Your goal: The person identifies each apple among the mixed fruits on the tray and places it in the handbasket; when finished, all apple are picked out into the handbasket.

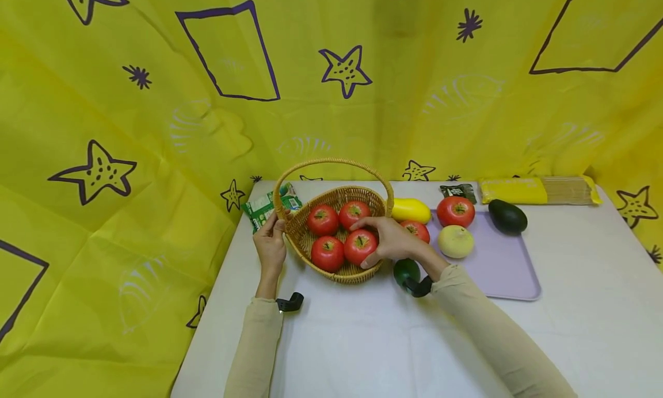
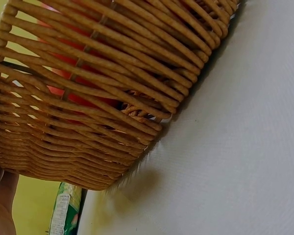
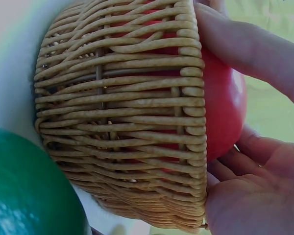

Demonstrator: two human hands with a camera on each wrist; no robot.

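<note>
From where I stand, the step in hand seems to be settling an apple [image 1: 361, 247] into the wicker basket [image 1: 352, 278] on the white bench [image 1: 342, 340]. The right hand [image 1: 391, 237] has its thumb and fingers curled around that apple. It sits at the basket's right front, its lower part behind the weave and its top above the rim; whether it bears on the bottom, I can't tell. The left hand [image 1: 271, 248] pinches the basket's left side near the foot of the handle, I'd say to steady it.

Three more apples lie inside, one of them the front-left apple [image 1: 327, 254]. Two are outside: a near apple [image 1: 415, 230] just right of the basket, and a far apple [image 1: 456, 212] at the purple tray's [image 1: 510, 271] back edge. If this one is meant to stay, the next move calls for loosening the right fingers gently and lifting clear of the handle, with the left grip kept firm.
</note>
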